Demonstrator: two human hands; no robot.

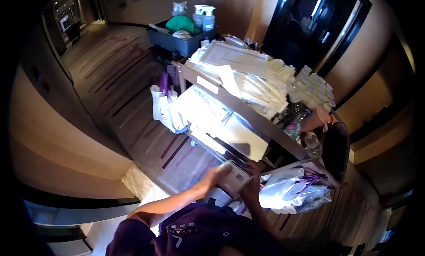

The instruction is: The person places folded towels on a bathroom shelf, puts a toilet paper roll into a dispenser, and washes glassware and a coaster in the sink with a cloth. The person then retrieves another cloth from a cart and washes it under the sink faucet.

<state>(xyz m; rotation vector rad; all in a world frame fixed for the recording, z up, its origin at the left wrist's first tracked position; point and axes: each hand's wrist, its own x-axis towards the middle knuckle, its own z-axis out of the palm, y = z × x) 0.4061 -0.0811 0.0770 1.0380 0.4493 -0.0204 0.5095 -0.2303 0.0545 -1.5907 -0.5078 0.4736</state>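
Low in the view, close to my body, both hands hold a small pale box with printing on it (235, 178). My left hand (216, 175) is closed on its left side, and my right hand (252, 180) grips its right side. Just beyond the box stands a housekeeping cart (239, 106), with folded white linens and packets (248, 76) on top and bright white stacks (208, 112) on the shelf below. A white plastic bag with purple ties (283, 192) hangs right of my right hand.
A grey bin (183, 42) with spray bottles (208, 19) sits at the cart's far left end. Clear bottles (312, 85) crowd its right side. Another white bag (166, 107) hangs on the left. Carpeted corridor (110, 74) runs back left; a dark doorway (310, 23) is behind.
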